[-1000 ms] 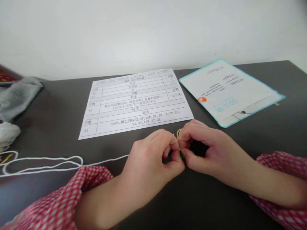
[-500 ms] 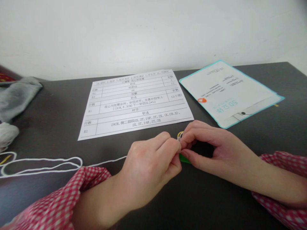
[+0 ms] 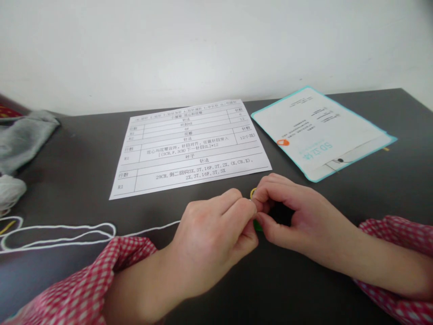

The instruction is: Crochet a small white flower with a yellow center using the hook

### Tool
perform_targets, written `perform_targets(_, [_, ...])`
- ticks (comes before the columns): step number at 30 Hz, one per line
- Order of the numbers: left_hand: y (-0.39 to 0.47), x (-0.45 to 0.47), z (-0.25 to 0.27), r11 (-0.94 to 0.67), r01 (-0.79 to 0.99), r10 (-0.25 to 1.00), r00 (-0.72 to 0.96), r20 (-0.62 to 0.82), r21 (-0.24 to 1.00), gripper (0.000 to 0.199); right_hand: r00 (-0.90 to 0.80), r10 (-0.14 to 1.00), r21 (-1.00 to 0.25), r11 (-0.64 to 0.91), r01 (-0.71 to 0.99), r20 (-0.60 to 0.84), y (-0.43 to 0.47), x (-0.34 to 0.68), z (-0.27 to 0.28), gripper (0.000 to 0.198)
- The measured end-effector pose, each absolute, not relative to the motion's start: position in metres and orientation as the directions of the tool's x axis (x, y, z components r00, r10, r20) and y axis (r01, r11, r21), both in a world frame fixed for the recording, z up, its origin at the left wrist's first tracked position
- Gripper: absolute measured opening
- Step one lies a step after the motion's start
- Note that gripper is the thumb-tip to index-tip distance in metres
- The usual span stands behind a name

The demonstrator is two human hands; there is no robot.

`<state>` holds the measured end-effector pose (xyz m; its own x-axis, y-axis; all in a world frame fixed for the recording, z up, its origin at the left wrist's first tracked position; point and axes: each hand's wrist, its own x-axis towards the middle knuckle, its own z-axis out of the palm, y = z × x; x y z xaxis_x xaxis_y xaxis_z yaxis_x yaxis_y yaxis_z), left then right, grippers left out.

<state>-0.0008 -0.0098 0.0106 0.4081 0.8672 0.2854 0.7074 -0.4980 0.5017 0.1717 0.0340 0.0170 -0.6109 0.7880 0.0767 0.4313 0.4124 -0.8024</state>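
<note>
My left hand [image 3: 216, 241] is closed, back upward, its fingertips meeting those of my right hand. A strand of white yarn [image 3: 152, 229] runs from the left and disappears behind it, apparently held in its fingers. My right hand [image 3: 291, 214] is closed in a pinch, thumb against forefinger. Just above the meeting fingertips a bit of yellow loop [image 3: 252, 193] shows. Below them peeks a small green piece [image 3: 258, 225]. Most of what lies between the fingers is hidden, so I cannot tell its kind.
A printed sheet with crochet stitch rows [image 3: 191, 149] lies beyond my hands. Right of it is a white, blue-edged packet [image 3: 321, 131]. At the left are loose loops of white yarn [image 3: 61, 227], a white yarn ball [image 3: 11, 192] and a grey pouch [image 3: 30, 137]. A wall stands behind.
My two hands have drawn slightly closer at the fingertips. Less of the yellow loop and the green piece shows now, and the white strands beside the loop are mostly covered.
</note>
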Motion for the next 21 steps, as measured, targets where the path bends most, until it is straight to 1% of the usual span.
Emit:
perform_targets(3, [-0.011, 0.001, 0.012, -0.431, 0.712, 0.902, 0.34, 0.264, 0.554, 0.016, -0.602, 0.796, -0.824, 0.379, 0.422, 0.058, 0.035, 0.172, 0.018, 0.016])
perform_targets(5, [-0.011, 0.002, 0.015, -0.332, 0.702, 0.943, 0.261, 0.207, 0.63, 0.014, -0.582, 0.812, -0.839, 0.348, 0.419, 0.045, 0.035, 0.173, 0.017, 0.016])
perform_targets(8, [-0.012, 0.004, 0.021, -0.118, 0.643, 0.988, 0.154, 0.023, 0.756, 0.013, -0.566, 0.824, -0.845, 0.328, 0.423, 0.036, 0.035, 0.175, 0.017, 0.015])
perform_targets(11, [-0.012, 0.006, 0.025, 0.118, 0.532, 0.973, 0.108, -0.206, 0.838, 0.011, -0.56, 0.827, -0.845, 0.329, 0.422, 0.042, 0.035, 0.176, 0.016, 0.014])
perform_targets(14, [-0.011, 0.009, 0.025, 0.287, 0.437, 0.929, 0.089, -0.359, 0.852, 0.01, -0.558, 0.828, -0.843, 0.337, 0.42, 0.052, 0.035, 0.176, 0.016, 0.015])
perform_targets(18, [-0.009, 0.012, 0.022, 0.408, 0.354, 0.884, 0.077, -0.461, 0.842, 0.009, -0.55, 0.833, -0.843, 0.336, 0.42, 0.058, 0.035, 0.175, 0.015, 0.013])
perform_targets(21, [-0.009, 0.013, 0.021, 0.538, 0.263, 0.811, 0.1, -0.577, 0.801, 0.005, -0.557, 0.828, -0.838, 0.342, 0.425, 0.056, 0.035, 0.176, 0.015, 0.012])
